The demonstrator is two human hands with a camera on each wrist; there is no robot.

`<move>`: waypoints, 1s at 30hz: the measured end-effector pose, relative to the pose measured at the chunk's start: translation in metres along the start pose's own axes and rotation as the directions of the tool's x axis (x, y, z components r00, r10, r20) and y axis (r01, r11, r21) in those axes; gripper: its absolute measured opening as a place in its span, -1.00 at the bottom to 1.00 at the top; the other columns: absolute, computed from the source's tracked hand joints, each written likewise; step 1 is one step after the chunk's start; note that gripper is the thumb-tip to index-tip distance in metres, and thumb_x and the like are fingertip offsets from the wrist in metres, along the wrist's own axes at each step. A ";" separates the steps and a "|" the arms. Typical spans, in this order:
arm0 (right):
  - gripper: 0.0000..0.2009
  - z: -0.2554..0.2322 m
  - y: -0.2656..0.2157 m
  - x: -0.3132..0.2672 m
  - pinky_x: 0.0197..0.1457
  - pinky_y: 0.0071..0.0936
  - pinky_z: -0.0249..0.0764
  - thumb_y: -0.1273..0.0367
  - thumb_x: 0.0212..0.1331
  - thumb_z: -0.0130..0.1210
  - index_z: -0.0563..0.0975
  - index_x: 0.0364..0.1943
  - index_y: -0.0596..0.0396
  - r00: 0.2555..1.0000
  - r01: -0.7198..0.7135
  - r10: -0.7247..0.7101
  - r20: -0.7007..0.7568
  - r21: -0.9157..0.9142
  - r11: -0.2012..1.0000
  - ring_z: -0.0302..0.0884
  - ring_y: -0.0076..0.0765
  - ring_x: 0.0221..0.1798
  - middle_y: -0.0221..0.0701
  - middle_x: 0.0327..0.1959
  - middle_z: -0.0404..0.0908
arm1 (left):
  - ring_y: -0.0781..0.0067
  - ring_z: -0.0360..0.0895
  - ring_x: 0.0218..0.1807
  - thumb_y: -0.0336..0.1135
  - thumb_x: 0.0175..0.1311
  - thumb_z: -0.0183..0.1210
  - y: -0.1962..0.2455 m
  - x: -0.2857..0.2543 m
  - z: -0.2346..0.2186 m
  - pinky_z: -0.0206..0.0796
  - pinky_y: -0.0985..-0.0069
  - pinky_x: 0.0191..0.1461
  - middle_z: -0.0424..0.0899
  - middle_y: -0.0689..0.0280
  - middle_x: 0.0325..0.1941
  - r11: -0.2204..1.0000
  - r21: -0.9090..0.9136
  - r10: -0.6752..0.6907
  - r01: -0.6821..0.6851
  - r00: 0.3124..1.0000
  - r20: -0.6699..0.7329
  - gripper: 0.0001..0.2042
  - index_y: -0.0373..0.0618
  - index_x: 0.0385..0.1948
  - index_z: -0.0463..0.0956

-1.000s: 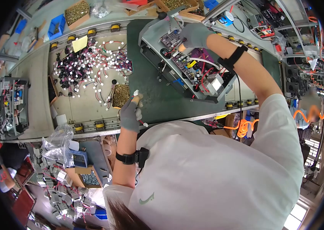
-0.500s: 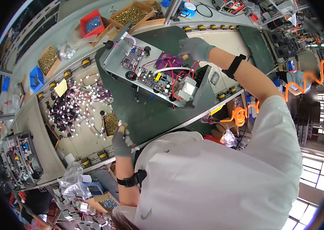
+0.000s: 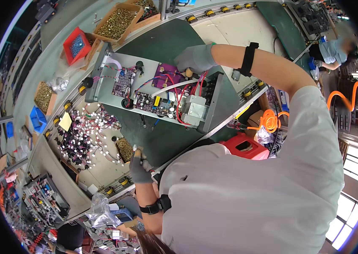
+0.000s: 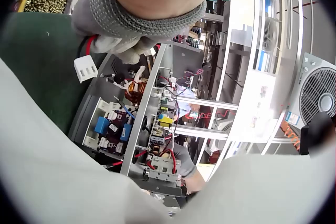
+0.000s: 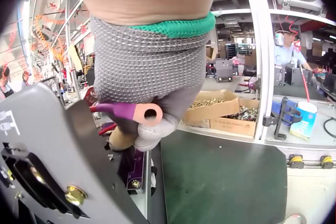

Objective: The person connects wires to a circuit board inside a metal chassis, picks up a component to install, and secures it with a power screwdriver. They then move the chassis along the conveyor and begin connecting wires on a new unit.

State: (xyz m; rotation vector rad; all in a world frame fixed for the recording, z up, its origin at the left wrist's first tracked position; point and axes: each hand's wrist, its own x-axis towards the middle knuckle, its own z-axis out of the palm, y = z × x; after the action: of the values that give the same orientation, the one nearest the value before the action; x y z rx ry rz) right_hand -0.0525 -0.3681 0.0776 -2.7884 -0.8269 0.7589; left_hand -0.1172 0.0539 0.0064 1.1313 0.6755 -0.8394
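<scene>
My left hand [image 3: 138, 169], in a grey glove, holds a short cable near the front edge of the work line. One white connector [image 3: 135, 147] shows at its fingertips; another white connector [image 4: 85, 68], on red and black wires, hangs below the hand. My gloved right hand [image 3: 196, 59] reaches into the open metal chassis [image 3: 145, 67], its fingers bent down at the purple circuit board [image 3: 165, 73]. I cannot tell whether those fingers pinch anything. A ring terminal [image 5: 149, 115] with a purple sleeve stands beside the right hand. Red wires and a white cable run across the chassis.
A pile of white-ended cables [image 3: 88, 137] lies left of the green mat [image 3: 145, 139], by a box of brass screws [image 3: 124, 149]. Screw boxes [image 3: 118, 23] and a red bin [image 3: 77, 45] line the far side. A red container [image 3: 246, 146] sits near my right side.
My right hand has moved from the chassis's left end to the purple board. The head view has turned, shifting the whole scene. My left hand keeps hold of the cable.
</scene>
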 end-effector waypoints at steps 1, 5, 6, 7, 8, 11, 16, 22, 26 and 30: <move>-0.79 -0.001 -0.001 -0.001 -0.12 -0.27 0.42 0.45 -0.10 0.08 0.53 -0.29 0.00 0.999 0.031 -0.032 -0.009 -0.020 0.999 0.48 -0.10 -0.16 -0.33 -0.18 0.44 | 0.73 -0.03 -0.86 -0.27 0.21 0.05 0.000 0.001 0.003 -0.28 0.66 -0.80 0.39 0.45 -0.54 1.000 0.003 -0.014 0.014 1.000 -0.008 -0.84 -0.12 -0.29 0.51; -0.78 0.008 0.005 -0.004 -0.17 -0.29 0.44 0.44 -0.08 0.07 0.47 -0.27 -0.02 0.992 0.067 -0.067 -0.104 -0.006 0.998 0.49 -0.13 -0.18 -0.36 -0.14 0.40 | 0.72 -0.02 -0.87 -0.27 0.22 0.04 -0.001 0.003 0.022 -0.28 0.66 -0.80 0.38 0.45 -0.56 0.996 0.066 -0.049 0.054 0.996 -0.072 -0.84 -0.11 -0.30 0.50; -0.78 0.009 0.007 -0.003 -0.17 -0.29 0.44 0.44 -0.08 0.07 0.47 -0.27 -0.02 0.992 0.064 -0.063 -0.108 0.005 0.998 0.49 -0.13 -0.18 -0.36 -0.14 0.40 | 0.72 -0.02 -0.87 -0.27 0.22 0.04 -0.001 0.004 0.024 -0.28 0.66 -0.80 0.38 0.45 -0.56 0.995 0.075 -0.054 0.059 0.996 -0.076 -0.84 -0.11 -0.30 0.50; -0.81 0.008 0.009 -0.004 -0.20 -0.29 0.44 0.44 -0.07 0.09 0.49 -0.30 0.00 0.983 0.102 -0.097 -0.156 0.022 0.995 0.50 -0.15 -0.19 -0.38 -0.18 0.43 | 0.72 -0.02 -0.87 -0.26 0.22 0.04 -0.003 0.005 0.026 -0.27 0.66 -0.80 0.38 0.45 -0.56 0.995 0.065 -0.066 0.070 0.996 -0.059 -0.84 -0.10 -0.29 0.49; -0.84 0.008 0.009 -0.004 -0.22 -0.29 0.44 0.43 -0.06 0.10 0.52 -0.32 0.01 0.970 0.139 -0.129 -0.205 0.037 0.990 0.51 -0.18 -0.20 -0.40 -0.21 0.45 | 0.72 -0.02 -0.86 -0.26 0.23 0.04 -0.004 0.006 0.028 -0.27 0.66 -0.79 0.38 0.45 -0.56 0.995 0.054 -0.079 0.081 0.996 -0.043 -0.84 -0.10 -0.28 0.48; -0.90 0.007 0.009 -0.009 -0.30 -0.35 0.42 0.38 -0.06 0.15 0.57 -0.42 0.03 0.932 0.102 -0.064 -0.356 0.091 0.991 0.52 -0.24 -0.26 -0.44 -0.35 0.51 | 0.72 -0.01 -0.85 -0.26 0.23 0.03 -0.007 0.005 0.033 -0.26 0.67 -0.79 0.37 0.45 -0.55 0.994 0.044 -0.093 0.096 0.994 -0.055 -0.85 -0.08 -0.27 0.46; -0.89 0.003 -0.001 -0.012 -0.14 -0.31 0.35 0.32 -0.13 0.23 0.59 -0.51 0.00 0.939 0.016 0.183 -0.293 0.565 0.825 0.52 -0.32 -0.30 -0.47 -0.45 0.53 | 0.74 -0.01 -0.83 -0.24 0.24 0.03 -0.013 0.004 0.037 -0.27 0.70 -0.79 0.37 0.46 -0.55 0.991 0.077 -0.104 0.110 0.991 -0.078 -0.84 -0.09 -0.28 0.46; -0.91 0.032 0.011 -0.001 0.06 -0.27 0.25 0.41 -0.20 0.23 0.58 -0.53 -0.02 0.911 0.106 0.085 -0.403 0.430 0.897 0.47 -0.32 -0.13 -0.46 -0.37 0.54 | 0.76 -0.03 -0.83 -0.25 0.23 0.05 -0.015 -0.001 0.047 -0.28 0.72 -0.80 0.39 0.45 -0.55 0.988 0.074 -0.125 0.132 0.988 -0.093 -0.82 -0.13 -0.27 0.46; -0.90 0.021 0.014 -0.002 -0.12 -0.36 0.41 0.44 -0.16 0.18 0.59 -0.46 0.04 0.920 0.203 -0.051 -0.389 0.360 0.911 0.48 -0.24 -0.15 -0.34 -0.32 0.52 | 0.75 -0.03 -0.84 -0.26 0.23 0.05 -0.017 -0.003 0.044 -0.28 0.71 -0.81 0.41 0.43 -0.57 0.990 0.047 -0.127 0.131 0.988 -0.087 -0.81 -0.16 -0.25 0.47; -0.89 0.020 0.011 -0.001 -0.12 -0.38 0.42 0.48 -0.15 0.16 0.57 -0.45 0.09 0.962 0.106 -0.021 -0.273 0.301 0.948 0.45 -0.23 -0.13 -0.33 -0.31 0.49 | 0.74 -0.02 -0.83 -0.27 0.23 0.05 -0.019 -0.004 0.044 -0.26 0.70 -0.80 0.41 0.43 -0.57 0.990 0.069 -0.118 0.123 0.990 -0.082 -0.81 -0.17 -0.24 0.47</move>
State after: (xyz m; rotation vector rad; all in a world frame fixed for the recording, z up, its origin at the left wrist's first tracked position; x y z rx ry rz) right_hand -0.0584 -0.3780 0.0582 -2.4916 -0.6759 0.4426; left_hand -0.1338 0.0086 0.0134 1.2032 0.7888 -0.9330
